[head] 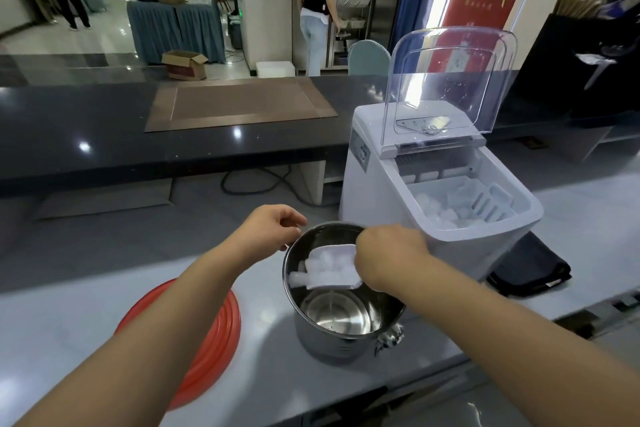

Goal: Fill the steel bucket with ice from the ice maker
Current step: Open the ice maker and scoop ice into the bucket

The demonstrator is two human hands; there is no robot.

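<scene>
seemingly left hand [273, 229] pinches bucket [332, 347]; right hand [389, 255] grips scoop [330, 269].

Person, head view. Left hand [272, 229]: bare, uncovered from fingertips to wrist. Left forearm [166, 315]: bare along its whole visible length, wrist to frame edge. Right hand [391, 253]: bare, back and knuckles uncovered. Right forearm [485, 329]: bare along its whole visible length, wrist to frame edge. Upper arms, torso and clothing lie outside the frame; what is worn cannot be told
</scene>
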